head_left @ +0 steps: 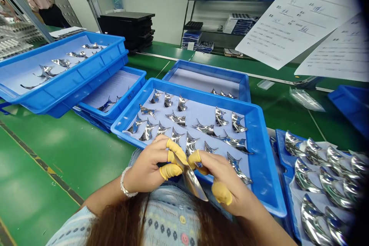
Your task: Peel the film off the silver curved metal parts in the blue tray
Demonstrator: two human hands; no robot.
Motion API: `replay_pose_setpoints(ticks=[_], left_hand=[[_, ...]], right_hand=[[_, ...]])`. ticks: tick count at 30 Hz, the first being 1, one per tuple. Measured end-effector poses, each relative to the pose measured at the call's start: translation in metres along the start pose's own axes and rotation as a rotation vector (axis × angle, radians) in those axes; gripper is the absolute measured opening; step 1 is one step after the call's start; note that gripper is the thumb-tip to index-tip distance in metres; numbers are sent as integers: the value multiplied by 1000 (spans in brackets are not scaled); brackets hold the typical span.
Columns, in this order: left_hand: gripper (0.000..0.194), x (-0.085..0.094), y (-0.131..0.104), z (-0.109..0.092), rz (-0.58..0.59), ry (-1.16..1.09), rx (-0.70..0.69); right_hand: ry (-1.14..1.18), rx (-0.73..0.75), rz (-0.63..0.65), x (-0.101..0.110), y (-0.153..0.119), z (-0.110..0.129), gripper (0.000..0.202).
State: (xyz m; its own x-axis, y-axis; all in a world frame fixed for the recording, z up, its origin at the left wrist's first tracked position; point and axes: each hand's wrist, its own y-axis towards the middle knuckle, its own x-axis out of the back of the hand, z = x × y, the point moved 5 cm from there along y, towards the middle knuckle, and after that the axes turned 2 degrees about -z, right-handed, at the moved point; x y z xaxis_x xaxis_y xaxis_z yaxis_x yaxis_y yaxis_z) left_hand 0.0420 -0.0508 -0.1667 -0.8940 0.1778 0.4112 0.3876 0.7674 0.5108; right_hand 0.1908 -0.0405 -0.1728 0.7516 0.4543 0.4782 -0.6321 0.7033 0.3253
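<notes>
At lower centre, our left hand (145,167) pinches a metal piece (194,184); our right hand (229,178), thumb spread, has fingertips at its edge. A blue tray (266,157) spans mid-frame.

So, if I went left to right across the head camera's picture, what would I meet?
Upper blue tray, left hand, metal piece pinched in its fingers, right hand, shiny curved pieces set out in rows.
</notes>
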Motion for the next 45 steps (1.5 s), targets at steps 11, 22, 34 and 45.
replay_pose_setpoints(ticks=[11, 22, 34, 45], left_hand=[[38, -1, -2, 3, 17, 6, 41], [36, -1, -1, 5, 14, -23, 31], [37, -1, -1, 7, 26, -22, 42], [36, -1, 0, 6, 34, -17, 32]], right_hand=[[-92, -37, -45, -10, 8, 5, 64], [-77, -31, -54, -11, 6, 2, 67], [-88, -42, -69, -12, 8, 4, 68], [-42, -65, -35, -13, 7, 1, 69]])
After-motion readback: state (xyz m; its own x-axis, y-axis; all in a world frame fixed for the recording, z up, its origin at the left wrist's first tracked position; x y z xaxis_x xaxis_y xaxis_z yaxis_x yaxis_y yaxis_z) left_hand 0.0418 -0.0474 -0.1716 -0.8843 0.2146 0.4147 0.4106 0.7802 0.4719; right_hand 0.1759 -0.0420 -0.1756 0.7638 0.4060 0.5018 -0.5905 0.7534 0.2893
